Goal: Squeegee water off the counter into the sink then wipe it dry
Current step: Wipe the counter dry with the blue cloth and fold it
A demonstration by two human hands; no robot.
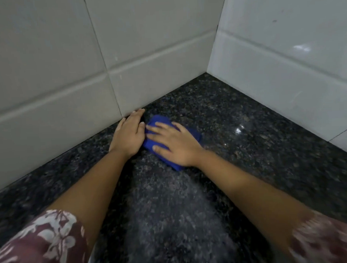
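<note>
My right grip (175,145) lies flat on the blue cloth (158,121), fingers spread and straight, released rather than clenched, so the whole palm presses the cloth onto the counter (257,115). The cloth sits far along the counter, near the left wall (57,76). My left grip (129,133) is flat and released too, touching the cloth's left edge, fingertips at the wall, I judge to steady my reach. Right of the cloth the stone glints, perhaps damp. No sink shows.
</note>
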